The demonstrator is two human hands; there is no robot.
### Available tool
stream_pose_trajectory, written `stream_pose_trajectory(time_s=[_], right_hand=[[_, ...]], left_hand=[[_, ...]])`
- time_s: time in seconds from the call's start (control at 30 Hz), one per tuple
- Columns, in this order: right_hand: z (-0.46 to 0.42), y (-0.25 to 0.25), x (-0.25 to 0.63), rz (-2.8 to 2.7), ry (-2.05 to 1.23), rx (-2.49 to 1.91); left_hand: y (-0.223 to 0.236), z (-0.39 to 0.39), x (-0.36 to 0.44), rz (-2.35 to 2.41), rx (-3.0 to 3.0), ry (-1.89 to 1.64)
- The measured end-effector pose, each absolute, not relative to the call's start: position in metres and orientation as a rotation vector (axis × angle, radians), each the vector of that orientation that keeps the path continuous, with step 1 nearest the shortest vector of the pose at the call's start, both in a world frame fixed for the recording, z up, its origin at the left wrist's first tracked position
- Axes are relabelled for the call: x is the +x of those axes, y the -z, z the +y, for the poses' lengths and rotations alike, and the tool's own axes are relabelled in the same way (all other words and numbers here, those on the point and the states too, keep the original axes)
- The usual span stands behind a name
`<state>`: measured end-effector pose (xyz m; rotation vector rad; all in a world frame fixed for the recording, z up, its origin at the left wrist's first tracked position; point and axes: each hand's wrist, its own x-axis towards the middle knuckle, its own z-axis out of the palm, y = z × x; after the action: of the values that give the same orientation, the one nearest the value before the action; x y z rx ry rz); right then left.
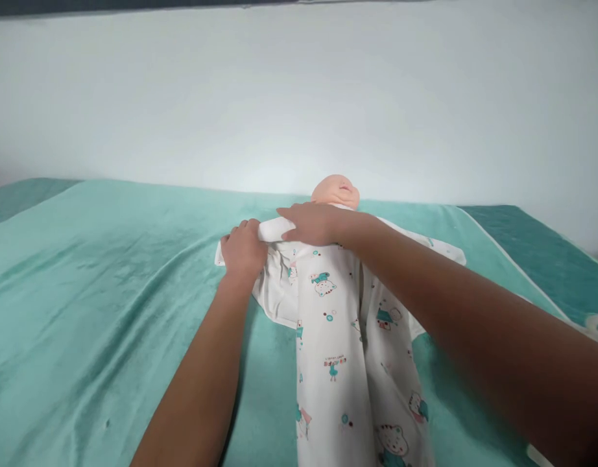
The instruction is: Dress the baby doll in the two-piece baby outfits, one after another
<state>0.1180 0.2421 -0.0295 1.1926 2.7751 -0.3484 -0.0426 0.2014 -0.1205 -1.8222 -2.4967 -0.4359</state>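
Note:
A baby doll lies on its back, its head turned to the right at the far end. White baby clothes printed with little bears cover its body and run down toward me. On the left, my left hand is closed around the outer part of the white sleeve. My right hand reaches across the doll's chest, thumb and fingers closed around the same sleeve nearer the shoulder. Whether the doll's arm is inside the sleeve is hidden.
A green blanket with some creases spreads under the doll. Behind it rises a plain white wall. A darker green cover shows at the right. The other sleeve lies stretched out to the right.

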Motion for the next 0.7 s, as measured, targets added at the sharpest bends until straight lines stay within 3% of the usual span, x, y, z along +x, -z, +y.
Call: stream_pose_trajectory(time_s=[0.2, 0.4, 0.63, 0.7], right_hand=[[0.213, 0.073, 0.221, 3.053, 0.659, 2.119], [0.206, 0.127, 0.278, 2.909, 0.084, 2.354], [0.217, 0.127, 0.268, 2.709, 0.102, 2.844], [0.218, 0.129, 0.268, 2.647, 0.105, 2.933]], left_hand=[[0.123, 0.200, -0.041, -2.480, -1.799, 0.437], [0.128, 0.198, -0.041, -2.410, -1.930, 0.566], [0.084, 0.179, 0.018, -1.754, -2.476, 1.068], [0.061, 0.178, 0.051, -1.619, -2.680, 0.972]])
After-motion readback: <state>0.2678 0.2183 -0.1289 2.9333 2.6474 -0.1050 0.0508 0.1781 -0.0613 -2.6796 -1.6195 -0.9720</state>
